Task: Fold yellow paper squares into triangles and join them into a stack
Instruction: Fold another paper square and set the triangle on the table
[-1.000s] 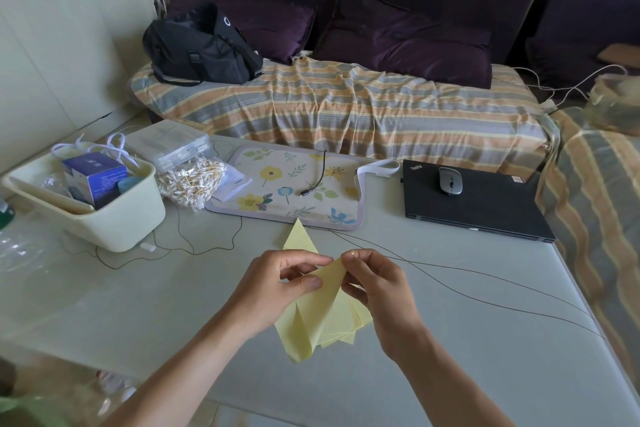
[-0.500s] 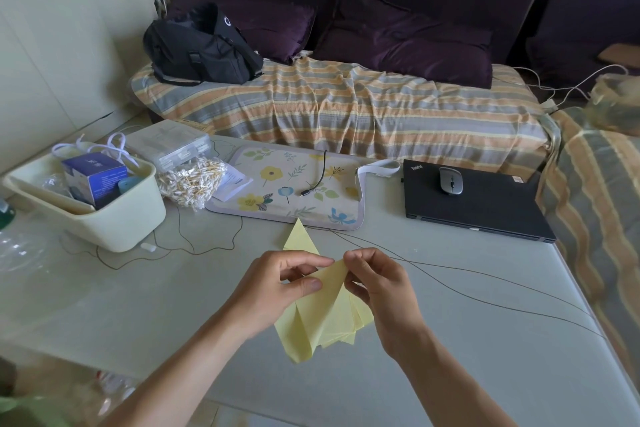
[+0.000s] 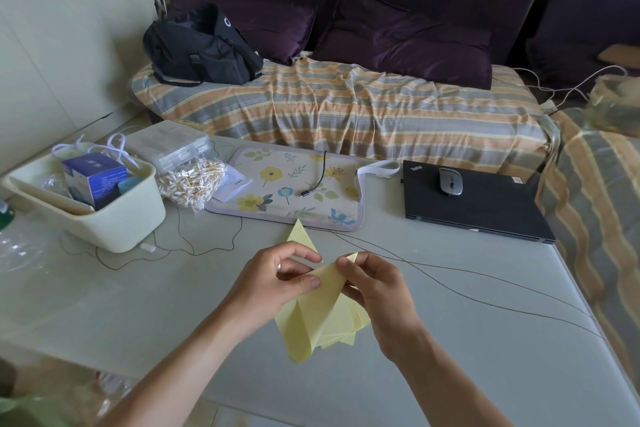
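Note:
A folded yellow paper piece (image 3: 318, 319) is held just above the grey table (image 3: 450, 340), near its front middle. My left hand (image 3: 277, 282) pinches its upper left edge between thumb and fingers. My right hand (image 3: 375, 282) pinches its upper right corner, and a small paper tip pokes out above those fingers. Several layered yellow sheets fan out under the piece at its lower right. A pointed yellow triangle (image 3: 300, 235) lies on the table behind my left hand, partly hidden by it.
A cream tub (image 3: 114, 218) with a blue box stands at the left, with a bag of cotton swabs (image 3: 190, 180) beside it. A floral mat (image 3: 287, 191) lies behind the paper. A black laptop (image 3: 478, 208) carries a mouse (image 3: 450, 181). Thin cables (image 3: 485, 291) cross the table.
My right hand has shifted slightly right, exposing a small paper tip above its fingers. My left hand keeps its pinch.

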Available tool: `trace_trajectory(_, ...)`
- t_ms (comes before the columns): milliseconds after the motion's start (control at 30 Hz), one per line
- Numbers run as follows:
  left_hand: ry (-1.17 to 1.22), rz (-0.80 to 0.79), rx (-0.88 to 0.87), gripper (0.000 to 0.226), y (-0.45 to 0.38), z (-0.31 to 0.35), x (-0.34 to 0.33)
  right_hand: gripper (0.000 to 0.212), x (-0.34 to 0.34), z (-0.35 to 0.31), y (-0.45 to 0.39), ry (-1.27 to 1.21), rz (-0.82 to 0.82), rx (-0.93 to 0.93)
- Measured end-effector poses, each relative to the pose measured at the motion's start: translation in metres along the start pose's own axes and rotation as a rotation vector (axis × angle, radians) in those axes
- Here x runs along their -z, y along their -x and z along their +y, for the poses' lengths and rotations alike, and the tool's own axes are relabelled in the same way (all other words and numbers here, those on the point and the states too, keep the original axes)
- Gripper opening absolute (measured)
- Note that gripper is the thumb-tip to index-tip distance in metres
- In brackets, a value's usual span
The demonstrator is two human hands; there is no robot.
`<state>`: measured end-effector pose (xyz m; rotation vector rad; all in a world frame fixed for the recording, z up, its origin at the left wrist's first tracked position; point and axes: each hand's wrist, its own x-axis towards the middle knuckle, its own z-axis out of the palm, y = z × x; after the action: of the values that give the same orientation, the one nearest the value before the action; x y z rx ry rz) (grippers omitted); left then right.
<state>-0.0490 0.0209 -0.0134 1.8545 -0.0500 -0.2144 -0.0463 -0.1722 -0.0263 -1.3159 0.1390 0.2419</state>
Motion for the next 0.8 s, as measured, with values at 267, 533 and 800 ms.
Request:
trace_trajectory(267,0.048,0.003,-0.026,0.023,0.0004,0.0009,-0.0011,0.022,0.003,0.0026,-0.0045,-0.038,0.045,-0.034)
trace_trajectory(533,0.096,0.033,-0.007,0.031,0.0001,-0.0003,-0.0026,0.021,0.0031,0.0029,-0.0051,-0.084,0.043,-0.057)
trace_trajectory(800,0.09,0.046,-0.012,0.032,0.0009,0.0005,-0.0021,0.023,0.0022,0.003,-0.005,-0.098,0.035,-0.059)
